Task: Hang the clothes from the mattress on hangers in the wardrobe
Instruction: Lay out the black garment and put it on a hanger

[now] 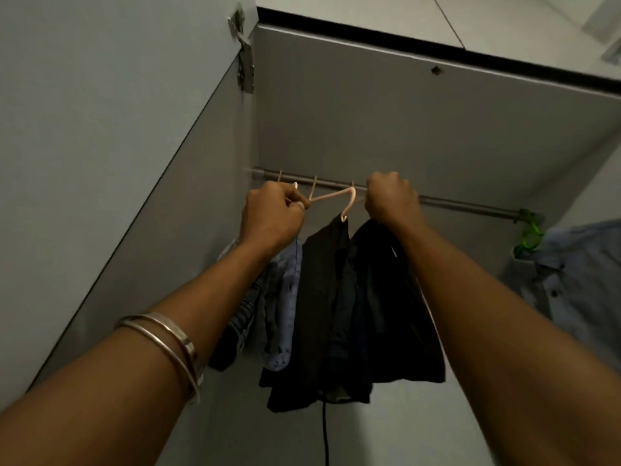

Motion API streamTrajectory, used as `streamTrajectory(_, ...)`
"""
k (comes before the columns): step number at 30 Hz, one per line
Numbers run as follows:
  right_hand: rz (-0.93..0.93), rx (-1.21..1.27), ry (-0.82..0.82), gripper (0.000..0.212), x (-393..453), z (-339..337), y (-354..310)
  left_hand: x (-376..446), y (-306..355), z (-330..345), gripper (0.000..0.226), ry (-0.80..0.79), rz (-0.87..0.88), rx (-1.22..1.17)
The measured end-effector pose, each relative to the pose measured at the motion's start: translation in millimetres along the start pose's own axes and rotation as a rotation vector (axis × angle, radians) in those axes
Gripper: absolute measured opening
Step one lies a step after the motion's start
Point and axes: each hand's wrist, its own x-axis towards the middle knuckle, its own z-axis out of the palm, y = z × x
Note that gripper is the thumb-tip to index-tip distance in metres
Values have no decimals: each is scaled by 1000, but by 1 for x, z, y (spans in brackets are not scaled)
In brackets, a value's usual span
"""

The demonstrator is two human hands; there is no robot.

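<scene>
Both my arms reach up into the grey wardrobe toward the metal rail (470, 205). My left hand (272, 218) pinches one end of a pale pink hanger (336, 196) just below the rail. My right hand (391, 201) is closed near the hanger's other end, over the top of a dark garment (386, 314); what it grips is hidden by the fist. Dark clothes (319, 314) and a light blue patterned garment (285, 297) hang under the rail. Other pink hanger hooks (314, 185) sit on the rail.
The wardrobe door (100, 146) stands open on the left, with a metal hinge (245, 62). A green hanger (531, 235) carrying a blue shirt (578, 280) hangs at the rail's right end. The rail between my right hand and the green hanger is bare.
</scene>
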Motion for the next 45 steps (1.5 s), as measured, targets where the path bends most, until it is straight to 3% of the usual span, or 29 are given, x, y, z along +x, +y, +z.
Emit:
streamTrajectory(5, 24, 130, -70, 26, -22, -1, 11, -18, 12, -3, 19, -71, -5, 72)
streamTrajectory(12, -19, 299, -154, 57, -77, -16, 33, -62, 41, -5, 18, -182, -77, 197)
streamTrajectory(18, 7, 481, -201, 35, -183, -44, 53, -159, 66, -8, 17, -289, -216, 250)
streamTrajectory(24, 246, 837, -272, 25, -325, -73, 75, -294, 99, -30, 19, -402, -455, 205)
streamTrajectory(28, 379, 943, -314, 24, -411, -112, 88, -377, 126, -47, 22, -435, -611, 120)
streamTrajectory(35, 653, 940, -414, 20, -573, -199, 147, -522, 191, -52, 26, -524, -901, -133)
streamTrajectory(39, 796, 778, -424, 21, -654, -286, 184, -602, 249, -44, 21, -653, -1055, -343)
streamTrajectory(44, 1041, 468, -425, 16, -748, -416, 208, -704, 349, -47, 17, -998, -1183, -562)
streamTrajectory(45, 1107, 369, -419, 15, -769, -454, 207, -725, 377, -55, 17, -1142, -1167, -599)
